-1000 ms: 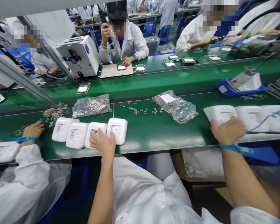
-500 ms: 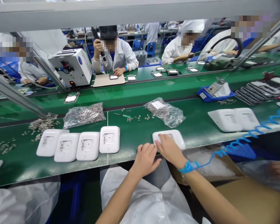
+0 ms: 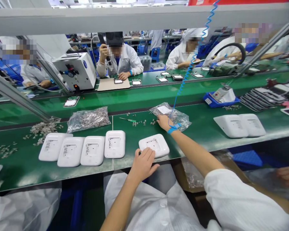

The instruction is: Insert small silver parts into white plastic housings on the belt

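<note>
A white plastic housing [image 3: 156,144] with a square recess lies tilted near the table's front edge. Over its near left corner rest the fingers of my left hand [image 3: 144,163], the thumb held apart. Farther back, my right hand [image 3: 164,122] reaches to small metal parts [image 3: 144,122] beside a clear plastic bag [image 3: 180,120]. Its fingers are drawn together and bent down; whatever is between them is too small to make out. A blue coiled cord runs up from the blue band on that wrist.
Several white housings [image 3: 92,150] stand in a row on the left, near a filled bag [image 3: 91,118] and loose metal parts [image 3: 42,130]. A green screwdriver [image 3: 131,120] lies behind. Rightward are two housings [image 3: 233,126] and a blue tray [image 3: 221,98]. People sit opposite.
My right hand has left the housing and moved up and away to the small parts. The housing has shifted left and turned, and my left hand now lies on its corner.
</note>
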The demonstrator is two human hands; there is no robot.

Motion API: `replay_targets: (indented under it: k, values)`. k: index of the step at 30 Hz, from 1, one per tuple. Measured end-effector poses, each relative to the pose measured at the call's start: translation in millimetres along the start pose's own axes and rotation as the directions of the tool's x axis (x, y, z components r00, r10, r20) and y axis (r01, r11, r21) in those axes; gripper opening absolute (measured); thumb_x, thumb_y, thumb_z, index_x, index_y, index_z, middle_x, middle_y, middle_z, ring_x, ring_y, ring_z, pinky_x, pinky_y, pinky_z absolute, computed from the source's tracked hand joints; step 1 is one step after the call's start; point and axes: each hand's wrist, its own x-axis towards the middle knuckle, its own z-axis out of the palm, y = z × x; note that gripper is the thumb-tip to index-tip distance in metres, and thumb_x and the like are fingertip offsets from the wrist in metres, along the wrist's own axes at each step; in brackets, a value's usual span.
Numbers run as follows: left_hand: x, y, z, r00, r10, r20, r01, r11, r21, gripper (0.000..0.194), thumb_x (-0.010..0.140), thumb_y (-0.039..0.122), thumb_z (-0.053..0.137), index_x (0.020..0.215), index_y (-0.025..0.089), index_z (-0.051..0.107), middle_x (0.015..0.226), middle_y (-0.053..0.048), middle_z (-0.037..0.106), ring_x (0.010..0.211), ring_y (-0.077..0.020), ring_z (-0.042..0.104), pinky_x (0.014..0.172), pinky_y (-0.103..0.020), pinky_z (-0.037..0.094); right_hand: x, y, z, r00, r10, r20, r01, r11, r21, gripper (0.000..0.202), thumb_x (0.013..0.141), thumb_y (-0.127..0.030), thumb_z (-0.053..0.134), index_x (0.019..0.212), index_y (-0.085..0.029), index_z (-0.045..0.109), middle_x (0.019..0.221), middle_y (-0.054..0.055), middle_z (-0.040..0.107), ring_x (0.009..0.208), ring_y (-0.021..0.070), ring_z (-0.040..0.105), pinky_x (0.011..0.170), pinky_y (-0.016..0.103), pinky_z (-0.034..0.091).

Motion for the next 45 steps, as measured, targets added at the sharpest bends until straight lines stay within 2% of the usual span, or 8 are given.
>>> replay_targets:
  k: [5,9,12,18,24,32,41,45]
  values:
    - [-8,-7,-2.3,1.0,-0.012,0.028,0.012,1.0,-0.013,0.049,0.101,0.047,0.051,0.139,0.016,0.054,0.138,-0.016,0.063,0.137,-0.0261,0.051,0.101,-0.044,0.037,-14,14,9,0.997,-0.074,-0.007,0.074,0.997,0.0,0.023,0.1,-0.025,0.061,0.119,-0.012,0.064,0.12,0.012,0.065,0.108,0.0232,0.064,0.098,0.044,0.052]
    - [-7,-7,-5.1,0.998,-0.035,0.044,0.038,0.998,-0.056,0.046,0.101,0.045,0.051,0.137,0.018,0.056,0.137,-0.016,0.063,0.137,-0.0267,0.051,0.101,-0.044,0.037,-33,19,-7,0.978,-0.207,-0.026,0.209,0.974,0.084,0.021,0.097,-0.008,0.054,0.114,-0.01,0.067,0.108,0.013,0.072,0.101,0.0222,0.065,0.095,0.036,0.049]
    - [-5,-6,-5.9,0.997,-0.075,0.032,0.078,0.99,-0.116,0.047,0.099,0.046,0.055,0.138,0.019,0.056,0.136,-0.015,0.063,0.133,-0.0267,0.054,0.1,-0.042,0.038,-60,14,-24,0.951,-0.303,-0.057,0.308,0.941,0.139,0.017,0.098,-0.016,0.056,0.107,-0.014,0.07,0.102,0.009,0.073,0.093,0.0212,0.066,0.088,0.033,0.051]
    - [4,0,-7.1,0.994,-0.079,0.07,0.087,0.99,-0.108,0.044,0.099,0.04,0.055,0.138,0.019,0.056,0.139,-0.016,0.061,0.134,-0.028,0.052,0.104,-0.045,0.036,-115,-8,-34,0.799,-0.582,-0.153,0.602,0.769,0.218,0.024,0.1,-0.022,0.051,0.101,-0.02,0.075,0.102,0.008,0.069,0.092,0.0218,0.065,0.082,0.034,0.052]
    - [7,9,-5.4,0.986,-0.116,0.122,0.129,0.986,-0.105,0.046,0.102,0.037,0.047,0.142,0.016,0.052,0.145,-0.018,0.057,0.139,-0.0285,0.046,0.105,-0.048,0.035,-123,-31,-16,0.767,-0.641,0.013,0.64,0.764,-0.077,0.022,0.102,-0.02,0.052,0.098,-0.018,0.073,0.1,0.01,0.069,0.095,0.0251,0.059,0.083,0.036,0.048]
    - [3,9,-2.6,0.986,-0.116,0.12,0.13,0.985,-0.114,0.046,0.103,0.034,0.043,0.144,0.014,0.051,0.147,-0.017,0.056,0.14,-0.0271,0.046,0.104,-0.049,0.036,-115,-40,-18,0.722,-0.677,0.14,0.692,0.705,-0.158,0.018,0.102,-0.018,0.053,0.098,-0.015,0.071,0.101,0.011,0.067,0.095,0.0245,0.059,0.081,0.035,0.044]
    - [4,8,-0.4,0.991,-0.098,0.087,0.107,0.988,-0.11,0.045,0.104,0.033,0.042,0.141,0.012,0.054,0.144,-0.017,0.059,0.137,-0.0268,0.05,0.102,-0.049,0.038,-113,-47,-16,0.777,-0.617,0.122,0.626,0.74,-0.247,0.004,0.096,-0.017,0.065,0.093,-0.015,0.067,0.094,0.01,0.065,0.09,0.0252,0.058,0.076,0.034,0.041]
    - [4,9,-1.0,0.992,-0.105,0.075,0.113,0.987,-0.112,0.044,0.104,0.032,0.04,0.14,0.012,0.054,0.143,-0.015,0.061,0.136,-0.0255,0.05,0.1,-0.05,0.039,-118,-42,-13,0.758,-0.65,0.059,0.648,0.739,-0.184,0.006,0.096,-0.012,0.062,0.099,-0.015,0.066,0.094,0.009,0.068,0.091,0.0243,0.059,0.076,0.033,0.041]
